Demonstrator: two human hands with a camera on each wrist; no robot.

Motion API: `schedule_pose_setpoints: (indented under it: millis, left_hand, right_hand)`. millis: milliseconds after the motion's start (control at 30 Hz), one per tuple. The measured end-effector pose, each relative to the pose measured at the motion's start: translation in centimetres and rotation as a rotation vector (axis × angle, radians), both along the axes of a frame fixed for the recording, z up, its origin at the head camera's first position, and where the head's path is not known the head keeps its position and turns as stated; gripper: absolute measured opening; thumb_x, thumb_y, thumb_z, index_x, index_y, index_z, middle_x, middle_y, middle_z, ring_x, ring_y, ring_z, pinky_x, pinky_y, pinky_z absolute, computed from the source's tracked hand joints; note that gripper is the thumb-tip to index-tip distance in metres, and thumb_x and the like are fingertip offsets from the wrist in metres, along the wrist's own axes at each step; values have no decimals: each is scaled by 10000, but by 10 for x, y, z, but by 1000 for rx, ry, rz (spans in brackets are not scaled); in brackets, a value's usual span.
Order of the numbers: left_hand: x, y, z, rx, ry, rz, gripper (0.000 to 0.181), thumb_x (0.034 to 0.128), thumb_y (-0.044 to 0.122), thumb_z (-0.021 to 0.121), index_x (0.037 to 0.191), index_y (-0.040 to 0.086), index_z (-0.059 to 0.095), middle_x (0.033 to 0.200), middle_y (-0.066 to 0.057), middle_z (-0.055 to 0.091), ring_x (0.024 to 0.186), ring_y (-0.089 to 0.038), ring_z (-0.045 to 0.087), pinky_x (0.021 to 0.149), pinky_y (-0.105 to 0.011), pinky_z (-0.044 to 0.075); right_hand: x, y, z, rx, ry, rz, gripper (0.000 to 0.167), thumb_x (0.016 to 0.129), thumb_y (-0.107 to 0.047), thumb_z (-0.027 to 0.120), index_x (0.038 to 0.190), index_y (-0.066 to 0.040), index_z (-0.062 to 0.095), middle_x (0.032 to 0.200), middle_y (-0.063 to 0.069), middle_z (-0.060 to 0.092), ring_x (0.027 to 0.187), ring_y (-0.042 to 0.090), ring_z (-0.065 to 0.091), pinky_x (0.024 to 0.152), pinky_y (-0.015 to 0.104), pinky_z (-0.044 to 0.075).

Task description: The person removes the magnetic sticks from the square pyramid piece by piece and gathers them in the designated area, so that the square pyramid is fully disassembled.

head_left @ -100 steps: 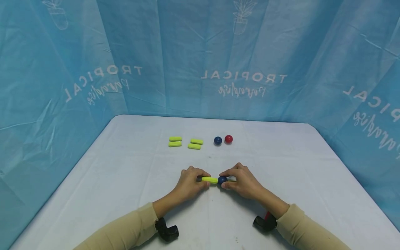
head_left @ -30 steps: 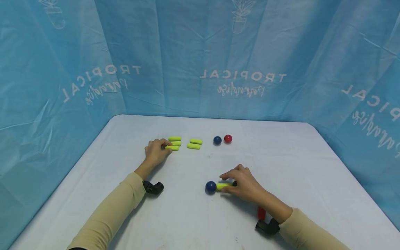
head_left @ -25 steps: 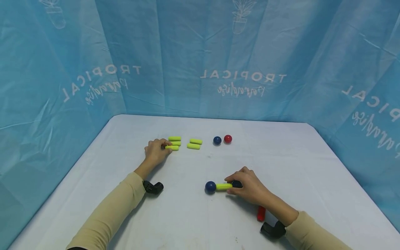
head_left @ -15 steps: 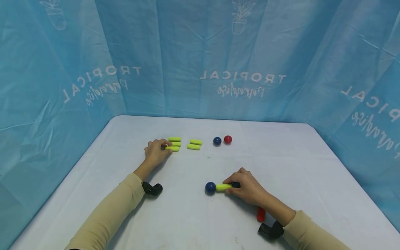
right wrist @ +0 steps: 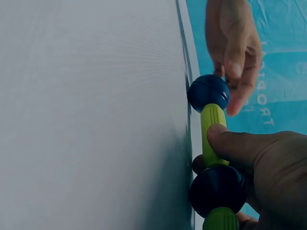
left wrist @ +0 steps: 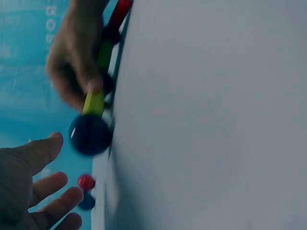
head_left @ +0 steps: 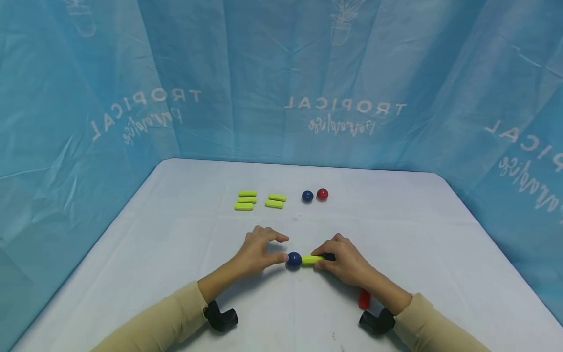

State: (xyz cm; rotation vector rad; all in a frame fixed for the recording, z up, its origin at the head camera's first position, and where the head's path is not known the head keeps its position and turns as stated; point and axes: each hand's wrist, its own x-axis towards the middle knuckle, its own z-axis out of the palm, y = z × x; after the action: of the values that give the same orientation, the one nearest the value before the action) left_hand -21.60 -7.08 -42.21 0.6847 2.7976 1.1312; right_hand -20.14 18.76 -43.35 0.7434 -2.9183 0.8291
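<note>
My right hand (head_left: pixel 345 260) pinches a yellow-green rod (right wrist: pixel 212 117) between thumb and fingers. A dark blue ball (head_left: pixel 293 259) is joined to that rod's left end. Another dark blue ball (right wrist: pixel 218 190) follows at its other end, then a green rod (right wrist: pixel 220 220), partly hidden. Farther along the chain a red rod (head_left: pixel 364 298) shows beneath my right wrist. My left hand (head_left: pixel 259 252) is beside the left-end ball, thumb and fingers spread, gripping nothing. Its thumb tip is at the ball in the head view; contact is unclear.
On the white table (head_left: pixel 184 244), three yellow-green rods (head_left: pixel 244 207) lie stacked in rows at the back left, with a pair of similar rods (head_left: pixel 274 204) to their right. A loose blue ball (head_left: pixel 307 196) and a red ball (head_left: pixel 322 194) sit farther right. Blue curtain (head_left: pixel 264 73) surrounds the table.
My left hand has left a yellow-green rod with the back-left group and come back to the near blue ball. My right hand now pinches the rod of the chain.
</note>
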Motion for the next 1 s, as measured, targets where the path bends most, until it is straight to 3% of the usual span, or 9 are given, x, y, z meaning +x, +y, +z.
schedule_pose_setpoints:
  millis: [100,233,467,900,1000]
  left_hand:
    - [11,9,-6,16,-38,-48,492,779,344,756,1221,180,618,1148,20,630,1085,-165,441,941,-433,297]
    - [17,16,-12,62,-48,-48,516,764,337,769,1225,163,616,1141,13,633,1056,-162,443,923,-427,294]
    - [19,21,-20,98,14,-16,411,746,275,787,1121,159,665,1072,12,658,964,-159,476,886,-394,294]
    - [21,20,-21,98,68,-12,335,754,239,780,1063,145,694,1011,17,676,939,-133,504,874,-387,332]
    - [20,15,-22,86,69,17,333,761,238,774,1070,145,693,1008,22,677,947,-128,505,890,-397,334]
  right_hand:
    - [-1,-2,0,-7,9,2,203,795,-269,743,998,-265,735,905,-161,686,863,51,452,739,237,381]
    - [-1,-3,0,-10,13,-2,200,791,-265,746,990,-259,737,902,-152,686,860,49,453,739,243,377]
    - [0,-4,-1,-17,25,-3,193,785,-282,749,977,-269,739,890,-174,679,843,31,452,727,223,377]
    - [0,-3,0,-10,17,28,192,802,-283,734,993,-259,737,911,-162,686,852,42,452,723,219,377]
    - [0,-2,0,-1,9,36,197,806,-289,731,1001,-262,735,918,-159,688,855,51,453,725,224,377]
